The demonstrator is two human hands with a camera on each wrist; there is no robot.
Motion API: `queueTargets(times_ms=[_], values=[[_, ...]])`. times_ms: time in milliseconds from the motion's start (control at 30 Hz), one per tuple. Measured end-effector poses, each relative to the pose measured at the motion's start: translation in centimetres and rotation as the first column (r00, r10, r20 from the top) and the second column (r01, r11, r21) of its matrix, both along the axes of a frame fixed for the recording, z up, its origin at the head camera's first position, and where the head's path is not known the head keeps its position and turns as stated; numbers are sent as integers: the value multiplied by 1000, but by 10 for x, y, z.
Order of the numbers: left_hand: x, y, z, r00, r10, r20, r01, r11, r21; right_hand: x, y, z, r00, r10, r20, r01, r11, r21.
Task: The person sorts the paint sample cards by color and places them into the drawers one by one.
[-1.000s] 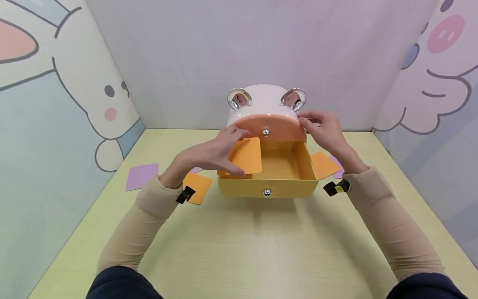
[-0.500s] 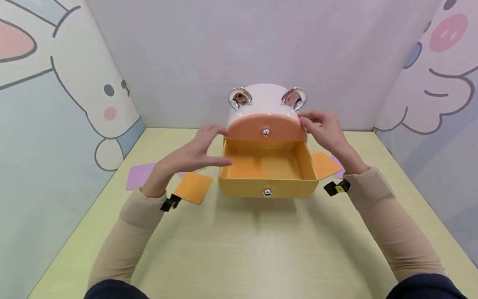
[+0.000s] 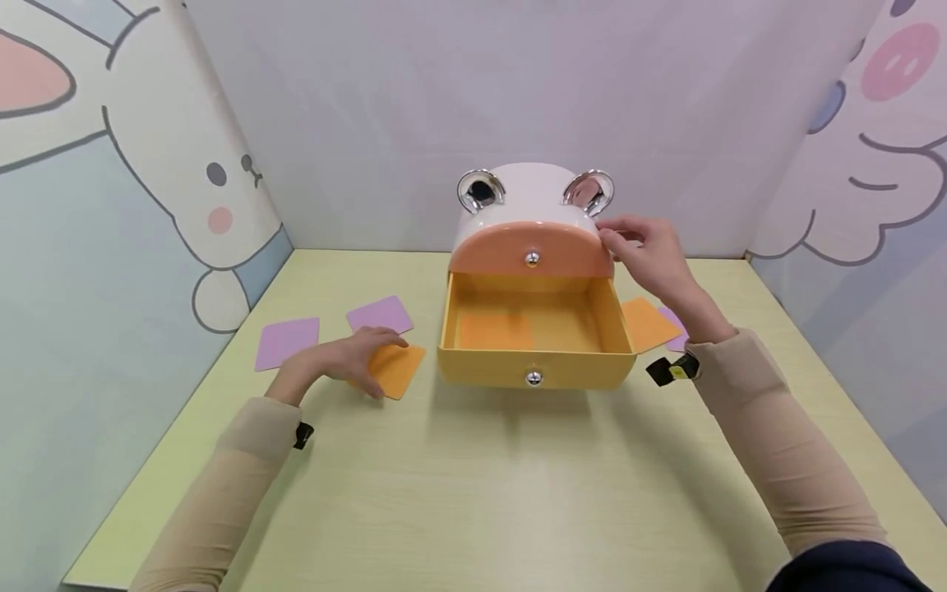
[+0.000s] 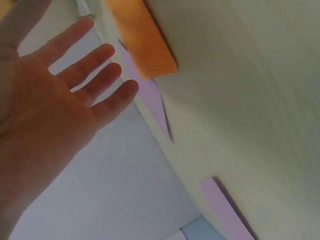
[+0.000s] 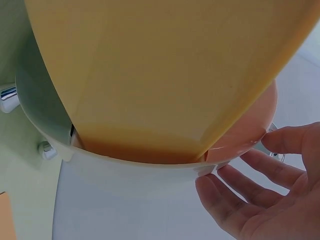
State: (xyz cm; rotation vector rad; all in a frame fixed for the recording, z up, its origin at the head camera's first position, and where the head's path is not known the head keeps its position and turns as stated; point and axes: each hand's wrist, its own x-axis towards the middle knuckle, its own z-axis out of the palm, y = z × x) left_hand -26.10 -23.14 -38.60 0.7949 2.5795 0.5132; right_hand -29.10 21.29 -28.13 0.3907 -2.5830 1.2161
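Note:
My left hand (image 3: 358, 362) hovers over an orange card (image 3: 399, 368) on the table, fingers spread. The left wrist view shows that palm (image 4: 50, 110) bare and the orange card (image 4: 142, 40) apart from the fingers. A white drawer box (image 3: 534, 189) with silvery ears stands at the back. Its upper pink drawer (image 3: 503, 251) is closed; the lower yellow drawer (image 3: 481, 368) is pulled out, with another orange card (image 3: 494, 331) lying flat inside. My right hand (image 3: 654, 259) holds the box's upper right edge, thumb at the pink front and fingers against the side, as the right wrist view shows.
Two purple cards, one farther left (image 3: 287, 343) and one behind the left hand (image 3: 381, 314), lie on the table (image 3: 503, 493). Right of the drawer lie an orange card (image 3: 651, 326) and a partly hidden purple card (image 3: 675, 329). Printed walls border the table.
The orange card my left hand held has been let go inside the yellow drawer. That hand has moved left and down to the card on the table. My right hand stays on the box.

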Motion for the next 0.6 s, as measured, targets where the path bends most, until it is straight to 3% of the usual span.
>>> queueTargets(times_ms=[133,267,433,600], values=[[1,3,-7,1000,-20,-19,18,993,-113,-1,-1,0,1000,0,1,0,1000,6],[-1,6,-9,998,-3,-61,-6,989,-148,-2,-1,-1,1000,-4,-9,4,1000,7],[-4,7,-14,991,4,-131,-21,991,-129,-2,-1,-2,1000,-3,-8,3,1000,4],[-7,10,-20,987,50,-153,-64,994,-88,-2,-1,-2,1000,-2,-7,2,1000,-9]])
